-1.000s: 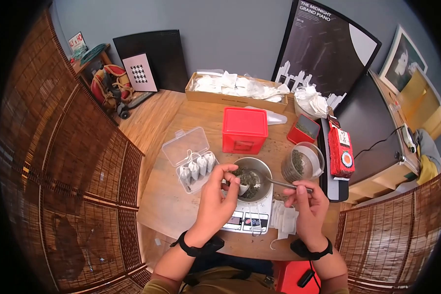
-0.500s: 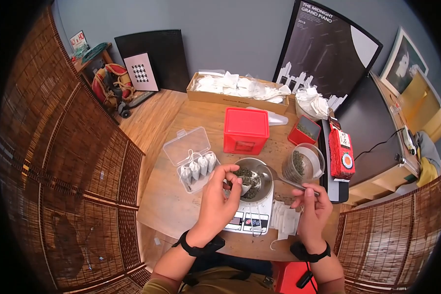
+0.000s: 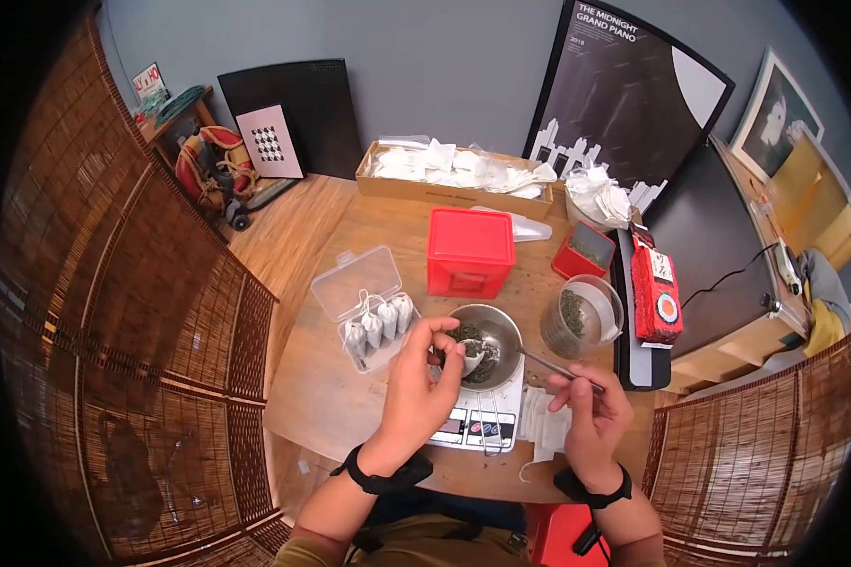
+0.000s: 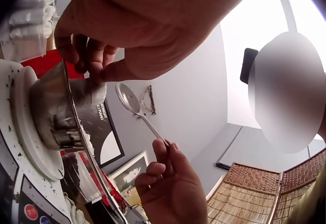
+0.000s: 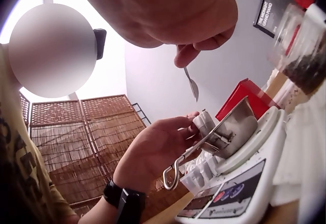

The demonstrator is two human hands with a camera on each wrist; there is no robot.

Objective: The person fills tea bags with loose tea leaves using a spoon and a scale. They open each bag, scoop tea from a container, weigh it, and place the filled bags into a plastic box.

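My left hand (image 3: 425, 387) pinches a small white tea bag (image 5: 205, 123) by its rim, over the steel pan (image 4: 46, 101). Dark dried tea leaves (image 3: 487, 370) lie in the pan, which stands on a white kitchen scale (image 3: 490, 437). In my right hand (image 3: 596, 416) is a metal spoon (image 4: 128, 99), gripped by its handle between thumb and fingers. The spoon's bowl hangs close to the pan's right rim, above the tea bag in the right wrist view. My left fingers partly hide the tea bag in the head view.
Left of the pan, an open plastic case (image 3: 357, 283) holds several filled tea bags. A red tin (image 3: 470, 253) stands behind, with a clear tub of leaves (image 3: 581, 317) to the right. Flat white bags (image 3: 544, 420) lie beside the scale. A cardboard box (image 3: 444, 192) sits farther back.
The spoon has moved slightly and turned, now seen nearly edge-on near the pan's right rim. My left hand keeps its hold on the tea bag in the same place.
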